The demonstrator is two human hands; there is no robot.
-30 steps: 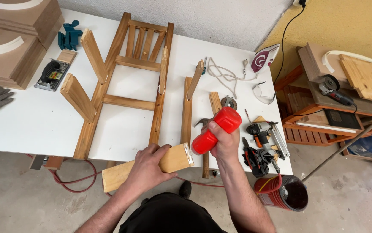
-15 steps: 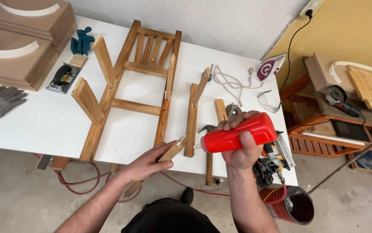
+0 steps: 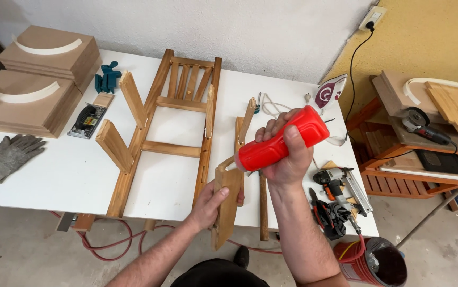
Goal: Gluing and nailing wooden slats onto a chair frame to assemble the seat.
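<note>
The frame (image 3: 170, 122) lies on the table (image 3: 53, 175). The glove (image 3: 6, 155) is at nine o'clock from it, the nailer (image 3: 340, 186) at four, and the bucket (image 3: 372, 263) sits below the nailer.

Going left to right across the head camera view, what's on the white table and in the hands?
Grey glove → sander → wooden chair frame → left hand holding a wooden piece → right hand gripping a red bottle → nail gun.
</note>
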